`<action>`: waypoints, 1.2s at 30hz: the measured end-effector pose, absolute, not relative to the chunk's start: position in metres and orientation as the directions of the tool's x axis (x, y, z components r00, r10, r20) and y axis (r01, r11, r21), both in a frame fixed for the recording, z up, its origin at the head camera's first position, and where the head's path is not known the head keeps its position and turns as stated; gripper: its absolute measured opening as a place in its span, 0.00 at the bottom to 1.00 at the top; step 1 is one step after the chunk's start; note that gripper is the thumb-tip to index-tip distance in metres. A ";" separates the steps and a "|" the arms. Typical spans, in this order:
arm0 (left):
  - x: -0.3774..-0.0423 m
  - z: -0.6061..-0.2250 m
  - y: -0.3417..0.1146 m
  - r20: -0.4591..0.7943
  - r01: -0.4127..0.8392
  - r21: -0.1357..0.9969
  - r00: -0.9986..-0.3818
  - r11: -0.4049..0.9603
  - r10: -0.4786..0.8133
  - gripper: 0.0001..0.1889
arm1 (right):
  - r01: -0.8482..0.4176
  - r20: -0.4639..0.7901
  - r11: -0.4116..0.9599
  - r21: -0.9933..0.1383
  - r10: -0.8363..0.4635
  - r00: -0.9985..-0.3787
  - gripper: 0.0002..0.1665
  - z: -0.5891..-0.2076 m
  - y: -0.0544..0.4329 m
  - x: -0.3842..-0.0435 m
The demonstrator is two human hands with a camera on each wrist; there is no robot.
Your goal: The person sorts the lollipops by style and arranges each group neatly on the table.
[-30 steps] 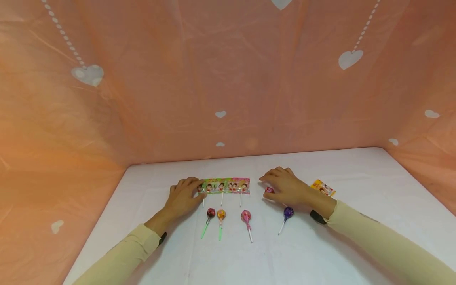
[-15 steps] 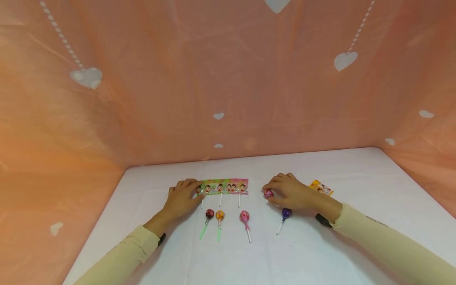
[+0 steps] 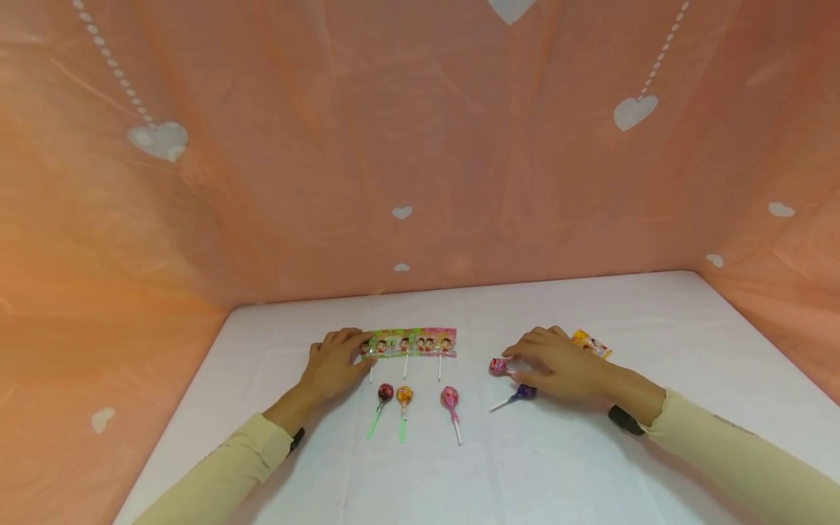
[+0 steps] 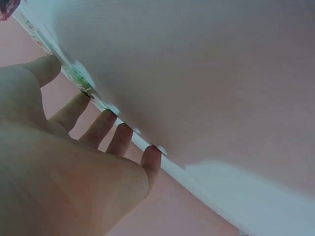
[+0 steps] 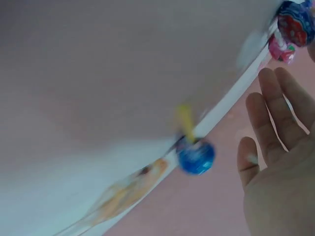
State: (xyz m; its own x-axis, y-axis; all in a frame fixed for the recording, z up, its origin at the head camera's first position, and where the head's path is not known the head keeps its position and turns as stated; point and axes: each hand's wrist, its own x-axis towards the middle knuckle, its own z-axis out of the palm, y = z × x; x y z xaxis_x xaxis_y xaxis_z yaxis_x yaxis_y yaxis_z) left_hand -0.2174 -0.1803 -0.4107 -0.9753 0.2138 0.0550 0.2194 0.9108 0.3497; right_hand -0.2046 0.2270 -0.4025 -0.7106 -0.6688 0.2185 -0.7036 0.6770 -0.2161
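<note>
My left hand (image 3: pixel 336 364) rests at the left end of a row of flat green and pink lollipop packets (image 3: pixel 408 343), its fingers spread. In the left wrist view the fingertips (image 4: pixel 88 98) lie along the packets' edge. My right hand (image 3: pixel 561 361) is over the table, thumb and forefinger on either side of the wrapper neck of a pink-red round lollipop (image 3: pixel 498 366). Its stick is hidden under the hand. A purple lollipop (image 3: pixel 526 392) lies just below the thumb, stick pointing left. The right wrist view shows the other fingers (image 5: pixel 268 108) fairly straight.
Dark red (image 3: pixel 385 393), orange (image 3: pixel 404 395) and pink (image 3: pixel 449 397) lollipops lie in front of the packets. A yellow packet (image 3: pixel 593 345) lies behind the right wrist. A blue lollipop (image 5: pixel 195 156) shows in the right wrist view. Orange cloth surrounds the white table (image 3: pixel 341 481).
My right hand has moved right and nearer. The pink-red lollipop has shifted slightly nearer and turned, and the purple lollipop's stick has swung toward the left. My left hand stays on the packets.
</note>
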 end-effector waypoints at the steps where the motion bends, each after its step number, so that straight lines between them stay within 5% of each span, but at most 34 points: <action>1: -0.217 -0.411 -0.180 0.056 0.220 0.348 -0.975 0.912 0.214 0.29 | -0.703 0.232 0.680 -0.207 -0.664 -0.711 0.19 -0.403 0.232 -0.204; 20: -0.218 -0.414 -0.182 0.079 0.237 0.351 -0.971 0.906 0.224 0.28 | -0.658 0.370 0.707 -0.259 -0.557 -0.744 0.22 -0.396 0.302 -0.200; 36: -0.216 -0.413 -0.180 0.082 0.232 0.347 -0.973 0.909 0.217 0.28 | -0.542 0.115 0.789 -0.290 -0.533 -0.838 0.31 -0.399 0.340 -0.205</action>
